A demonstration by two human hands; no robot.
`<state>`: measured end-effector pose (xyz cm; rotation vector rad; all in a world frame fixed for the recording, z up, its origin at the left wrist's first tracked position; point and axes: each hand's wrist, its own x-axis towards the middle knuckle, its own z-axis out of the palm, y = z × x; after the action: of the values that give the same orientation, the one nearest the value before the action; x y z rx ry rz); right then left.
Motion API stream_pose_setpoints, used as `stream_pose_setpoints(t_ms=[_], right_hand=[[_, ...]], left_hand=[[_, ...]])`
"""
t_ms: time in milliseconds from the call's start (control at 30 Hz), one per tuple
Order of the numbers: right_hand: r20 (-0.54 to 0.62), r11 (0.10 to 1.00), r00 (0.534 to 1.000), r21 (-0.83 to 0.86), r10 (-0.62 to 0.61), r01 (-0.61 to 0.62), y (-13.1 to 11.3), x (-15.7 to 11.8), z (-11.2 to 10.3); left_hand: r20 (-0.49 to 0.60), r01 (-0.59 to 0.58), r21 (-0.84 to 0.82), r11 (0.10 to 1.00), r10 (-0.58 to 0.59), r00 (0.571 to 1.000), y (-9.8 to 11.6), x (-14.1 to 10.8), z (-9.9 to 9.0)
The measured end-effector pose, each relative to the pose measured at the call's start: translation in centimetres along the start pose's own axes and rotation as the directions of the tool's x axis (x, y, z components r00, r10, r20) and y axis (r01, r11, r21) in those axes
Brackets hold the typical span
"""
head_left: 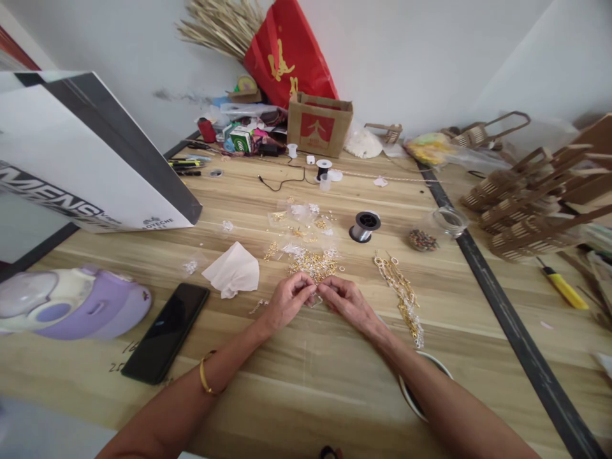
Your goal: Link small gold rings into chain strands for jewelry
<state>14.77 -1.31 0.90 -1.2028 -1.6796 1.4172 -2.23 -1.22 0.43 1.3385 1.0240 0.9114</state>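
My left hand and my right hand meet at the middle of the table, thumbs and fingertips pinched close together. Between them is a small silvery piece, too small to name. Just beyond my fingertips lies a pile of gold and silver beads. Finished-looking strands of gold and silver links lie to the right of my right hand. A short silvery chain piece rests left of my left hand.
A white tissue, a black phone and a purple bottle are on the left, below a large box. A wire spool, a bead jar and wooden baskets stand right. A round rim shows under my right forearm.
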Motion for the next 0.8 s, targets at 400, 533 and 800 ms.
stream_pose_setpoints(t_ms=[400, 533, 800], right_hand=[[-0.037, 0.997, 0.999, 0.07, -0.006, 0.008, 0.62, 0.06, -0.17], [0.002, 0.996, 1.0, 0.089, -0.017, 0.016, 0.64, 0.16, -0.05], [0.076, 0.988, 0.997, 0.156, -0.001, -0.011, 0.23, 0.22, -0.1]], left_hand=[[-0.015, -0.01, 0.107, 0.994, 0.011, 1.0, 0.4, -0.29, 0.09], [-0.005, -0.02, 0.131, 0.991, 0.021, 1.0, 0.14, -0.24, 0.17], [0.04, -0.025, 0.147, 0.989, 0.02, 0.999, 0.31, -0.3, 0.61]])
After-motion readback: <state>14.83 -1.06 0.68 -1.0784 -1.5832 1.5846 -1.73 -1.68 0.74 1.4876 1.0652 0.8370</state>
